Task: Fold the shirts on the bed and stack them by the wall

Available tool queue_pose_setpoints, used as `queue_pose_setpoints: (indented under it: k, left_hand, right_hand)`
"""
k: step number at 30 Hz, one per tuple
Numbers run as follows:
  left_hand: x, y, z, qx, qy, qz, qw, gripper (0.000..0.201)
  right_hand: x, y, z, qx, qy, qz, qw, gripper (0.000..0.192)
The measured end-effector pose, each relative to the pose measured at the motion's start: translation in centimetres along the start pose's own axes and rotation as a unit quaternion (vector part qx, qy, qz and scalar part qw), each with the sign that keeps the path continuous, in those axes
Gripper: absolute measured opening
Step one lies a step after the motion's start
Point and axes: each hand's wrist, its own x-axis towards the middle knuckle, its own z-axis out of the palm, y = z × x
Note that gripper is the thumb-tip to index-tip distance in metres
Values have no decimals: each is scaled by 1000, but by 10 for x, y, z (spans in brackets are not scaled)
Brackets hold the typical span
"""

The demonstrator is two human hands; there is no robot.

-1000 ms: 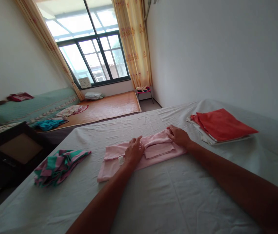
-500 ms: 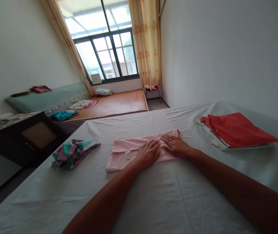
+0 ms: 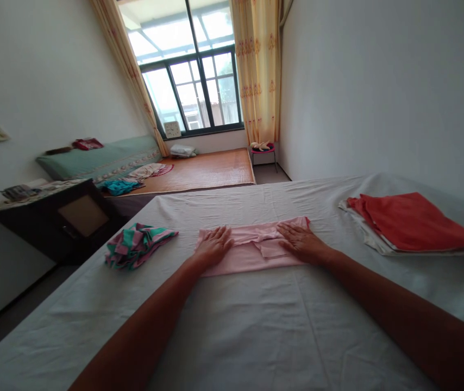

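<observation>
A pink folded garment [image 3: 252,259] lies flat on the white sheet [image 3: 248,326] in front of me. My left hand [image 3: 214,244] rests flat on the garment's left end, fingers stretched out and pointing away from me. On its right end lies my right hand [image 3: 301,241], also flat with the fingers extended. Between the hands a loose flap of the pink cloth is slightly creased. The garment's far right corner shows a bit of darker red. Neither hand grips anything.
Left of the garment sits a crumpled green-and-pink cloth [image 3: 136,245]. A red folded cloth [image 3: 419,222] tops a pale stack at the right. Beyond are a dark cabinet [image 3: 81,217], a bed with a brown mat [image 3: 211,168] and a small stool [image 3: 263,153].
My left hand has slid left from beside the right hand to the garment's left end. My right hand stays on the right end. The view has turned slightly left.
</observation>
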Motion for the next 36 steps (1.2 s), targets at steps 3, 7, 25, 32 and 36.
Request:
queue_pose_setpoints:
  k: [3,7,25,32,36]
  left_hand:
    - [-20,-20,1,29,14,-45,998,56]
    - [-35,-32,0,47,25,-114,992,56]
    - [-28,-44,-42,-47,-20,-223,974,31]
    - [-5,3,-59,-38,22,-160,986,7]
    - [29,58,-65,-88,32,-102,990,13]
  right_hand:
    - [0,-1,0,2,-1,12,1000,59]
    - [0,-3,-2,-4,-8,17,1000,60]
    - [-3,50,-39,226,243,167,928,40]
    - [-15,79,-47,192,260,254,912,35]
    - [-14,83,-44,193,251,262,912,34]
